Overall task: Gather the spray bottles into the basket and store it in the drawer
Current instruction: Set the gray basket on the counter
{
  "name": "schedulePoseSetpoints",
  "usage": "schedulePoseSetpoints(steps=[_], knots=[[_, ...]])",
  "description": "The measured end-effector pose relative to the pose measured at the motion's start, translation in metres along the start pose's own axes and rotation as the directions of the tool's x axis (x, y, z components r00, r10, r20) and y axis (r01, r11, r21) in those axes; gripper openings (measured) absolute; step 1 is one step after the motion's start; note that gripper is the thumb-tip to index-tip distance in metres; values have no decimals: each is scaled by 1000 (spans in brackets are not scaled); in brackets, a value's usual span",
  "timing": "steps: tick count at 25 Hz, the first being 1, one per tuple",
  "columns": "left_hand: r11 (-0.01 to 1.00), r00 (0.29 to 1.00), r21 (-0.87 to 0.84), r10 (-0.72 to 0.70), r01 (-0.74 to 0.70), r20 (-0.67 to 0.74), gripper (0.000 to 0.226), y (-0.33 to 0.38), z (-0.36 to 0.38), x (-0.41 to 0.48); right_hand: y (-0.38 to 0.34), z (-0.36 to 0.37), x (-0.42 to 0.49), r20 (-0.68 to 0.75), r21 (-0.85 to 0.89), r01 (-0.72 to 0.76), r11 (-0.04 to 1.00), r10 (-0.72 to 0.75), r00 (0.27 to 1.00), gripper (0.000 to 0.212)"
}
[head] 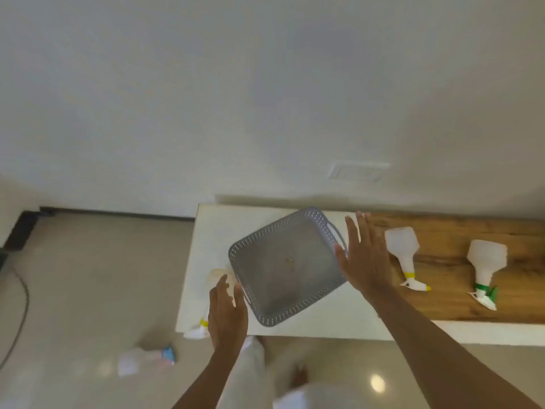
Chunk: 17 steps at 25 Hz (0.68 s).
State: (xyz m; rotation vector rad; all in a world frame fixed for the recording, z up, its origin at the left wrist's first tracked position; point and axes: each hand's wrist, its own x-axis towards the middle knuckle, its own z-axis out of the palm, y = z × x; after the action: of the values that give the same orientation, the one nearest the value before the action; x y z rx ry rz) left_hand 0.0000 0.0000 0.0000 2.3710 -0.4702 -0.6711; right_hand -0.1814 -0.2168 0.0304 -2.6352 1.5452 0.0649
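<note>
A grey perforated basket sits empty and turned at an angle on the white end of the cabinet top. My left hand hovers over a white spray bottle with a yellow collar lying left of the basket, fingers apart, not gripping it. My right hand is spread open beside the basket's right handle. Right of it, on the wooden part, lie a yellow-collared spray bottle and a green-triggered spray bottle. Another spray bottle with a blue trigger lies on the floor.
The cabinet stands against a white wall with a wall socket. A dark cable runs along the tiled floor at left. My legs and a foot are below the cabinet's front edge.
</note>
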Motion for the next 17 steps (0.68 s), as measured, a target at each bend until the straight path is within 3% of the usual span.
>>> schedulePoseSetpoints(steps=[3, 8, 13, 17], knots=[[974, 984, -152, -174, 166, -43, 26, -31, 47, 19, 3, 63, 32, 89, 28, -20, 999, 17, 996, 67], [917, 931, -196, -363, 349, -42, 22, -52, 90, 18, 27, 137, 67, 180, 168, -101, 981, 70, 981, 66], [914, 926, -189, -374, 358, -54, 20, -55, 113, 25, 40, 171, 82, 114, 301, -196, 933, 169, 979, 32], [941, 942, -166, -314, 293, -117, 15, -55, 123, 42, 49, 172, 90, 140, 381, -268, 885, 231, 963, 34]])
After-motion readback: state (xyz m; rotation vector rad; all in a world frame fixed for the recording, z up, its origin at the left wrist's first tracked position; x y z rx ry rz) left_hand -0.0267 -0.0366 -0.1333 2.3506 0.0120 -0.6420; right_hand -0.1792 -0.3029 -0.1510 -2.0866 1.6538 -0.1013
